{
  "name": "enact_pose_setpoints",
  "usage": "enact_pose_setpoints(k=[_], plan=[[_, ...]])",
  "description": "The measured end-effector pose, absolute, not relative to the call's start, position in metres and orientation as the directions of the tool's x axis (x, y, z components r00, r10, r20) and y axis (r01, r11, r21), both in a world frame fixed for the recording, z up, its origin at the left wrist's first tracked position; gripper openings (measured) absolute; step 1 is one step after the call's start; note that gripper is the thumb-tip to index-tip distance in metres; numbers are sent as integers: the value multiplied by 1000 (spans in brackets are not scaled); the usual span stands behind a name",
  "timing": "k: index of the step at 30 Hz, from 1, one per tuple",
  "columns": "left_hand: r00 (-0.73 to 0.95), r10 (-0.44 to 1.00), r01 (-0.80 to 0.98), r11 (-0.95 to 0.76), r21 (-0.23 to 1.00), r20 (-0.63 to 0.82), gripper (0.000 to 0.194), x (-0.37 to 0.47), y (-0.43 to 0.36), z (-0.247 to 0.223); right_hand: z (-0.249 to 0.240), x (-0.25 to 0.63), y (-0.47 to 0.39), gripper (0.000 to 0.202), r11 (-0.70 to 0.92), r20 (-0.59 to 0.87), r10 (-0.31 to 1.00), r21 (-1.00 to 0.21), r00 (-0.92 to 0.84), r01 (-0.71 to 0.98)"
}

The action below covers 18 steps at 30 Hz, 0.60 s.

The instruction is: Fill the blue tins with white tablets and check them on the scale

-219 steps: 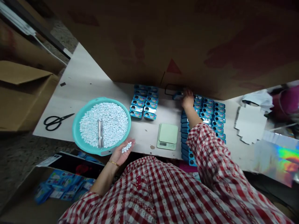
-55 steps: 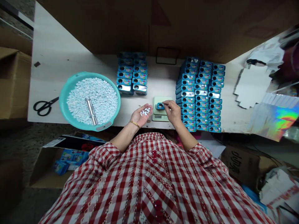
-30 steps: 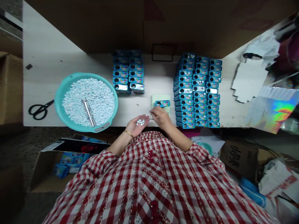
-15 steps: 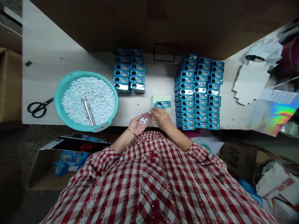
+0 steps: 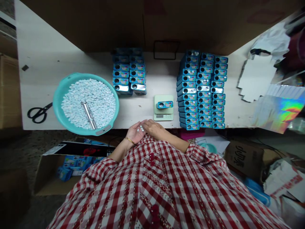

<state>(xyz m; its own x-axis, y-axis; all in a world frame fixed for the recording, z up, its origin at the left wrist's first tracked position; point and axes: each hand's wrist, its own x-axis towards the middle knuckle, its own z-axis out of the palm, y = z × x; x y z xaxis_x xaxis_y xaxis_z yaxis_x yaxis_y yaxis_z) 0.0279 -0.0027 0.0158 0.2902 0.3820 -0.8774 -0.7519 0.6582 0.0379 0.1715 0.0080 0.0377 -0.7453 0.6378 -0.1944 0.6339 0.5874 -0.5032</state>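
My left hand (image 5: 135, 133) lies palm up and cupped near the table's front edge, with a few small white candies (image 5: 140, 128) in the palm. Over its fingers rests my right hand (image 5: 152, 128), back up, its fingers curled together; whatever they hold is hidden. Just beyond stands a pale green digital scale (image 5: 163, 117), bearing a small blue tin (image 5: 165, 105) with a printed front and an opening at its left. At the left, a turquoise basin (image 5: 57, 101) is filled with the same white candies, and a shiny metal cylinder (image 5: 88, 115) lies on them.
Blue tins stand in two rows (image 5: 129, 73) left of centre and three rows (image 5: 202, 92) at right, some with candies on top. Black scissors (image 5: 38, 113) lie far left. A large cardboard box (image 5: 143, 25) blocks the back. An open carton (image 5: 50, 178) sits below the table.
My right hand has drawn back from the scale to my left palm, uncovering the scale's display. Both hands are nearer my body. Fewer candies show in my left palm.
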Motion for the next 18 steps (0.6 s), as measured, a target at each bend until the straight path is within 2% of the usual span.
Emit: enact_pose_setpoints(k=[5,9,13,18], plan=[[302,458,-758,647,80,-836,30,37,11,25,31,182,18,20,488,-57,746,-632,-663,603],[314,468,-742,664,94,-826,28,45,26,31,28,202,40,18,376,84,879,-726,-469,576],[329,488,-714,689,125,-808,25,51,37,34,26,228,66,20,343,149,933,-645,-328,682],[314,491,-722,679,131,-813,27,51,36,33,17,249,72,25,341,72,929,-556,-364,758]])
